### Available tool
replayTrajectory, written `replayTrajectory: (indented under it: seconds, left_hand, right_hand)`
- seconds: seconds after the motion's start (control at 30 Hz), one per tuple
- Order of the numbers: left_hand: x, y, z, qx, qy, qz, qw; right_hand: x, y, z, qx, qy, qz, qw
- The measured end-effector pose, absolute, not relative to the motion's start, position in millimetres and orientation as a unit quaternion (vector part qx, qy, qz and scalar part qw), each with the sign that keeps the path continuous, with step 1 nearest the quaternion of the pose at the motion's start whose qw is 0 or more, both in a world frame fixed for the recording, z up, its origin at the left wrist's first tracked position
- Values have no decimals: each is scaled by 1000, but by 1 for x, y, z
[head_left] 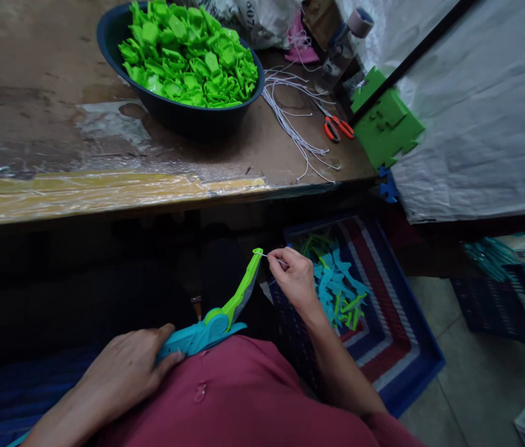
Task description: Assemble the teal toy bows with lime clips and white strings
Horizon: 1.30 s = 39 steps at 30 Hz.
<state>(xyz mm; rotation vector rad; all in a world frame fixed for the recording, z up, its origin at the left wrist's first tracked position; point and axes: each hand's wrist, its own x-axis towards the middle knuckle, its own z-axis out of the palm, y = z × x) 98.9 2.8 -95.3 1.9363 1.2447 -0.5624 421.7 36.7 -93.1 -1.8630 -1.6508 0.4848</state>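
My left hand is closed round the blue end of a plastic piece with a hinged green arm, held against the front of a red shirt. A round blue joint links the two parts, and the green arm points up and away. At its tip, my right hand pinches a thin white cord that runs to the end of the green arm. Whether the cord passes through a hole there is too small to tell. The kind of plastic piece is not certain.
On the worktable stands a dark basin heaped with green plastic parts. White cords, orange-handled scissors and a green foam mat piece lie to its right. Below, a blue crate holds blue and green pieces.
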Motion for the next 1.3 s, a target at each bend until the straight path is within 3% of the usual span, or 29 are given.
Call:
replayTrajectory:
  seconds: [0.47, 1.3]
  left_hand:
    - [103, 5, -91, 745, 488, -228, 393]
    - [101, 2, -93, 750, 483, -239, 382]
  right_hand:
    - [418, 38, -91, -690, -625, 166, 324]
    - [417, 37, -92, -706, -639, 145, 269]
